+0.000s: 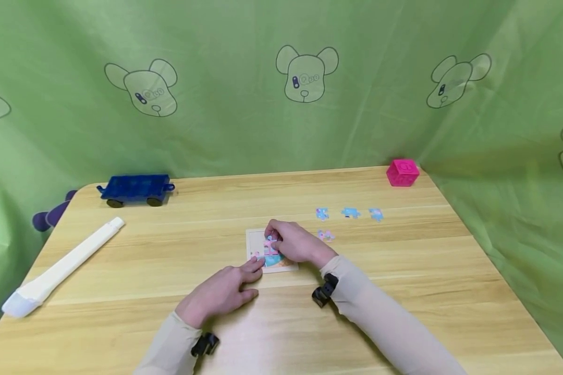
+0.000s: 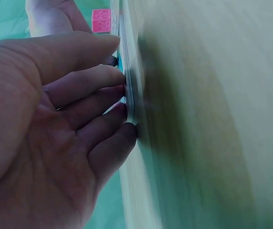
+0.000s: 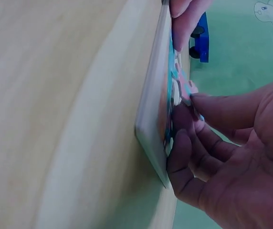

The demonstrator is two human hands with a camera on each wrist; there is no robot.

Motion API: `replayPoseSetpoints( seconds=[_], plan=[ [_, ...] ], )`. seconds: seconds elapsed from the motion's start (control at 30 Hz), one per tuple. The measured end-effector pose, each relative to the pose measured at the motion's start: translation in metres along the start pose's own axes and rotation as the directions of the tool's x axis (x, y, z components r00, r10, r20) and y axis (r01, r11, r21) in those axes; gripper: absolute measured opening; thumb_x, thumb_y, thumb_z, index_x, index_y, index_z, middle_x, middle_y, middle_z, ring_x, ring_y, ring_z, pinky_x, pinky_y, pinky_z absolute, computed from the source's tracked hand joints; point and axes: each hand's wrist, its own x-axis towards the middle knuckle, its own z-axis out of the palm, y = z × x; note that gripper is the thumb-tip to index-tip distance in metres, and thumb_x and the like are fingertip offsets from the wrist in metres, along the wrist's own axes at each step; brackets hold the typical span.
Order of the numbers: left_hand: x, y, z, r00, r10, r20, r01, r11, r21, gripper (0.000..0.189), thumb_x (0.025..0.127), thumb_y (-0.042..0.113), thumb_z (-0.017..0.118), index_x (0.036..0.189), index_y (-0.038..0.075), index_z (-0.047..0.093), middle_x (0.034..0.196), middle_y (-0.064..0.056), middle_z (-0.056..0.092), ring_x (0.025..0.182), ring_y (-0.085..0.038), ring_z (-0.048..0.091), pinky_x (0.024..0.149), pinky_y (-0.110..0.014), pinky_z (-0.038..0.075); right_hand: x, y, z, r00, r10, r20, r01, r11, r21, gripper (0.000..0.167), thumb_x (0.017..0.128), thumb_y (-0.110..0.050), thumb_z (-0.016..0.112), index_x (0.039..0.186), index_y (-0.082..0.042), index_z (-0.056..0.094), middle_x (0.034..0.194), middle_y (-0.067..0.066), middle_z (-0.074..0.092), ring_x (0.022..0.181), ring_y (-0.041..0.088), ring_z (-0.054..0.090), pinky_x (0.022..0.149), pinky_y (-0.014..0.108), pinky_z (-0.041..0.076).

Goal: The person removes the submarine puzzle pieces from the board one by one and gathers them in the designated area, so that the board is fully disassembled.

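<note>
A small puzzle board (image 1: 288,267) with a pale frame lies on the table, partly filled with blue and pink pieces along its near side. My right hand (image 1: 296,242) pinches a pink puzzle piece (image 3: 188,86) between thumb and fingers, tilted close over the board in the right wrist view. My left hand (image 1: 225,291) has its fingers extended, fingertips resting on the board's near left edge. In the left wrist view its fingers (image 2: 103,78) line up along the board's side. Part of the board is hidden beneath the right hand.
Loose puzzle pieces lie right of the board, among them a blue one (image 1: 351,212) and a pink one (image 1: 326,236). A pink cube (image 1: 402,173) stands at the back right, a blue toy wagon (image 1: 136,188) at the back left. A white tube-like object (image 1: 68,265) lies left.
</note>
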Motion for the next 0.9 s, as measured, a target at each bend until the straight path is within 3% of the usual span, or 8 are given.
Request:
replayPoseSetpoints(
  seconds=[0.33, 0.5, 0.7, 0.9],
  plan=[
    [0.001, 0.0, 0.0, 1.0, -0.01, 0.004, 0.01, 1.0, 0.006, 0.046, 0.097, 0.014, 0.062, 0.138, -0.004, 0.051, 0.153, -0.01, 0.035, 0.141, -0.028, 0.029, 0.112, -0.045, 0.029, -0.01, 0.011, -0.017, 0.998, -0.062, -0.03, 0.066, 0.987, 0.149, 0.019, 0.091, 0.005, 0.059, 0.105, -0.008, 0.064, 0.087, 0.004, 0.058, 0.08, 0.018, 0.056, 0.074, 0.032, 0.05],
    [0.001, 0.0, 0.001, 1.0, -0.01, 0.006, 0.01, 1.0, 0.012, 0.046, 0.097, 0.014, 0.062, 0.138, -0.003, 0.051, 0.154, -0.009, 0.034, 0.141, -0.028, 0.029, 0.113, -0.046, 0.028, -0.02, 0.02, -0.033, 0.997, -0.045, -0.069, 0.058, 0.979, 0.197, 0.018, 0.091, 0.005, 0.06, 0.106, -0.004, 0.065, 0.088, 0.007, 0.059, 0.08, 0.019, 0.057, 0.073, 0.033, 0.053],
    [0.0, 0.0, 0.001, 1.0, -0.009, 0.002, 0.009, 1.0, 0.015, 0.045, 0.098, 0.015, 0.061, 0.138, -0.003, 0.051, 0.154, -0.009, 0.034, 0.142, -0.027, 0.028, 0.113, -0.045, 0.027, -0.039, 0.04, -0.057, 0.994, -0.003, -0.111, 0.027, 0.976, 0.215, 0.017, 0.091, 0.006, 0.061, 0.104, -0.003, 0.066, 0.088, 0.009, 0.06, 0.08, 0.022, 0.057, 0.068, 0.033, 0.053],
    [-0.002, 0.0, 0.001, 1.0, -0.008, -0.003, 0.008, 1.0, 0.011, 0.045, 0.098, 0.015, 0.06, 0.138, -0.004, 0.051, 0.154, -0.009, 0.035, 0.142, -0.027, 0.029, 0.113, -0.046, 0.028, -0.058, 0.07, -0.076, 0.988, 0.047, -0.15, -0.024, 0.988, 0.155, 0.017, 0.091, 0.005, 0.061, 0.105, -0.002, 0.069, 0.087, 0.01, 0.061, 0.081, 0.022, 0.056, 0.07, 0.032, 0.052]
  ],
)
